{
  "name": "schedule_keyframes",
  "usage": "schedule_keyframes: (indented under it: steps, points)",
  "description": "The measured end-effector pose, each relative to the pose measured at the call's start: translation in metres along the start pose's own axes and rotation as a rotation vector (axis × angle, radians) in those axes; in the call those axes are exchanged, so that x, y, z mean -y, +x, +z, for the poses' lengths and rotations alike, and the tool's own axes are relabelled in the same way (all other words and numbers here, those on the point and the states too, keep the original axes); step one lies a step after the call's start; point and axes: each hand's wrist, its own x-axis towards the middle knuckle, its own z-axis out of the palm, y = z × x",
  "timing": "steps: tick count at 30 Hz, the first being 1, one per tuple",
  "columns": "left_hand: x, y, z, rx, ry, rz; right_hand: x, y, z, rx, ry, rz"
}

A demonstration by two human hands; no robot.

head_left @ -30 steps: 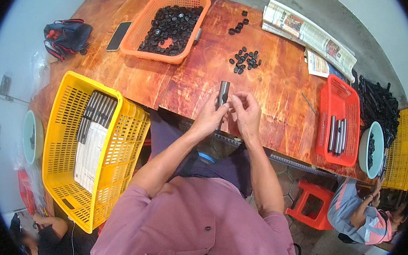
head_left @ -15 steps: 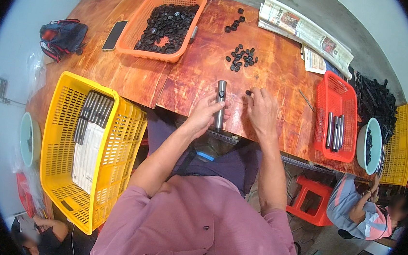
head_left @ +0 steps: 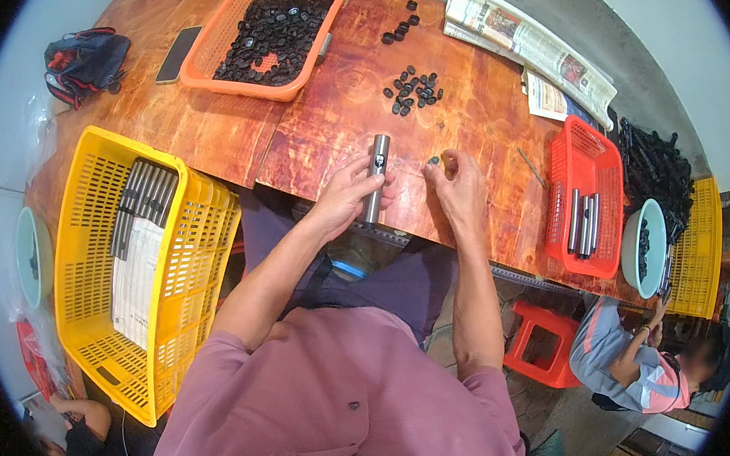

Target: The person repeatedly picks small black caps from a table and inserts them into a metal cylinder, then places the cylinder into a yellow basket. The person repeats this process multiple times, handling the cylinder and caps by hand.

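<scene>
My left hand (head_left: 347, 195) is closed around a grey metal tube (head_left: 380, 149) at the table's near edge. An oval opening with black around it shows in the tube's side, just above my thumb. To the right, my right hand (head_left: 462, 195) pinches a small dark oval piece (head_left: 433, 160) between thumb and fingertip, apart from the tube. Beyond both hands lies a loose group of small black oval pieces (head_left: 413, 91), with several more pieces (head_left: 400, 30) farther back.
An orange basket (head_left: 197, 85) of black pieces stands far left, beside a phone (head_left: 178, 54). A yellow crate (head_left: 170, 289) holding tubes is at left. Rightward are a red basket (head_left: 566, 146) with tubes, a pale green bowl (head_left: 656, 253), newspapers (head_left: 521, 35) and a seated person (head_left: 632, 356).
The whole view has shifted slightly. My right hand has turned the small piece between its fingertips, while my left hand keeps hold of the tube.
</scene>
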Motion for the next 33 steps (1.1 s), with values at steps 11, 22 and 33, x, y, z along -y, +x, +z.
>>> schedule_keyframes:
  steps: [11,22,33]
  points:
    - [0.004,0.001,-0.002,0.039,0.046,-0.020,0.024,-0.006,-0.001,0.118,0.174,-0.218]
    - [0.006,-0.001,0.006,0.030,0.117,0.088,0.050,-0.021,0.013,-0.033,-0.003,-0.678]
    - [-0.001,-0.020,0.010,0.085,-0.164,-0.033,0.040,-0.042,0.019,-0.134,0.062,-0.741]
